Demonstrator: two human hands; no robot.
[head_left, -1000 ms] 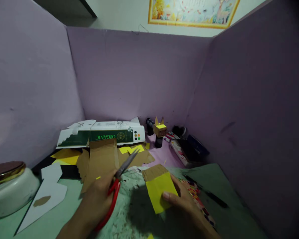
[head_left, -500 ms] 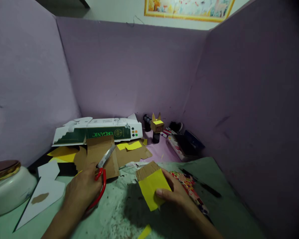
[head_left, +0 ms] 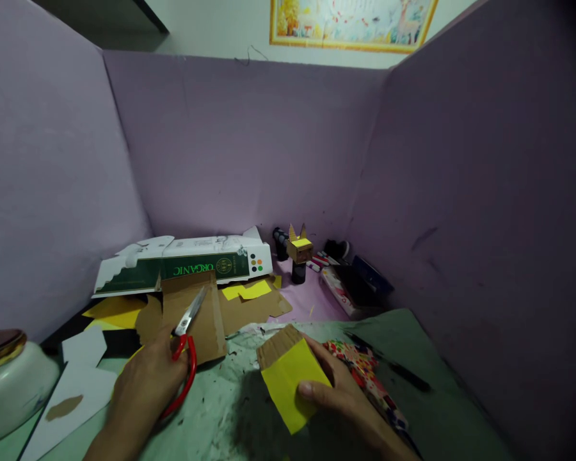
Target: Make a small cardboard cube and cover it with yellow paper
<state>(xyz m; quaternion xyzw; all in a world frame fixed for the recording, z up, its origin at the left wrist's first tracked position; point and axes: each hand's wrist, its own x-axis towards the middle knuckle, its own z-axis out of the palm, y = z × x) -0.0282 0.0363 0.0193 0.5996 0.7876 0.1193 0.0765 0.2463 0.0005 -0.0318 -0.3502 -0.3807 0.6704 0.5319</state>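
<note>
My left hand (head_left: 144, 384) is closed around the red handles of a pair of scissors (head_left: 185, 346), whose closed blades point up and away over a brown cardboard sheet (head_left: 196, 314). My right hand (head_left: 338, 394) grips a small cardboard piece faced with yellow paper (head_left: 288, 378), thumb pressed on the yellow side, just above the green work mat (head_left: 413, 371).
A flattened green and white "ORGANIC" carton (head_left: 182, 266) lies at the back, with yellow paper scraps (head_left: 244, 290) before it. A small cardboard figure (head_left: 298, 250) stands in the corner. A white bowl (head_left: 9, 384) sits at left. Purple partition walls (head_left: 461, 192) enclose the desk.
My left hand has carried the scissors leftward and away from the yellow-faced piece. My right hand has shifted slightly left, still holding that piece.
</note>
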